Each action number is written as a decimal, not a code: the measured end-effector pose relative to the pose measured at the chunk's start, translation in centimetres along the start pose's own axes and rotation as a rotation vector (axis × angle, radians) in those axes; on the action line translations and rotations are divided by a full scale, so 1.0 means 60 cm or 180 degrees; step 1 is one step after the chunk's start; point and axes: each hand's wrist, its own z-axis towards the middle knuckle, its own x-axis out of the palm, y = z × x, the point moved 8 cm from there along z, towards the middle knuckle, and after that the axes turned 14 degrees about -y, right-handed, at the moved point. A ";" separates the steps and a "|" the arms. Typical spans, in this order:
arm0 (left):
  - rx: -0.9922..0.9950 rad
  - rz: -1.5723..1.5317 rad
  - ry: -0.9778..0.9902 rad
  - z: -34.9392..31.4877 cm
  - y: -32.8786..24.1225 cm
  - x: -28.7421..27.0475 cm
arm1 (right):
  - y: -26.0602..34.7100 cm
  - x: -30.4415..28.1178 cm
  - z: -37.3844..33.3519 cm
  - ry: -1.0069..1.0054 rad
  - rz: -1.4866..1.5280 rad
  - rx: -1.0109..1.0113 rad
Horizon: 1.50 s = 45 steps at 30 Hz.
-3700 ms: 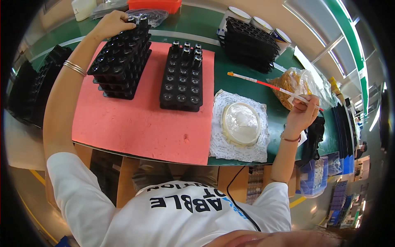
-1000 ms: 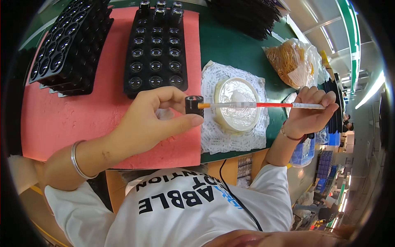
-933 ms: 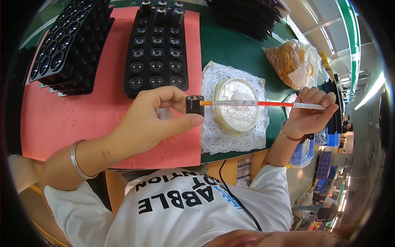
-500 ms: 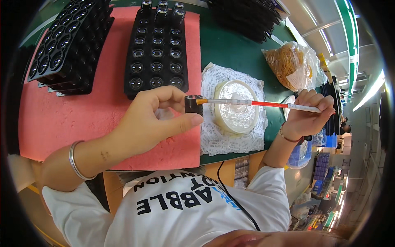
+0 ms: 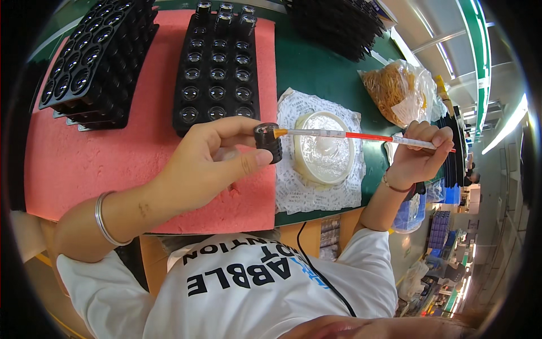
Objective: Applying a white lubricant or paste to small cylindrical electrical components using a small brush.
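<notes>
Between the thumb and fingers of my left hand (image 5: 217, 161) is a small black ribbed cylinder (image 5: 269, 148), held over the right edge of the pink foam mat. My right hand (image 5: 420, 153) grips the far end of a slim paintbrush (image 5: 370, 136) with a red and whitish handle. The brush lies nearly level, and its tan bristles touch the upper rim of the cylinder. Below the brush, a round white dish (image 5: 324, 161) covered in clear film sits on a sheet of printed paper (image 5: 291, 195).
A black tray (image 5: 203, 104) of clear lenses lies on the pink mat (image 5: 152, 144). Stacked black lens trays (image 5: 107, 73) stand at the left. More black trays (image 5: 339, 28) lie at the back. A bag of rubber bands (image 5: 395, 90) rests on the green table (image 5: 313, 62).
The black cylinder has tilted and turned slightly in my left hand. My right hand and the brush have shifted a little, with the bristles still at the rim.
</notes>
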 end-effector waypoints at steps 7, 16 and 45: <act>0.0148 -0.0065 0.0139 0.005 0.001 0.003 | 0.003 -0.027 0.010 -0.0375 0.0031 -0.0168; 0.1264 0.1641 0.0133 -0.020 -0.055 0.005 | 0.007 -0.028 0.012 -0.0511 0.0482 -0.0106; 0.1785 0.4517 -0.1694 0.152 -0.367 -0.392 | 0.024 -0.076 0.018 -0.1094 -0.0011 -0.0374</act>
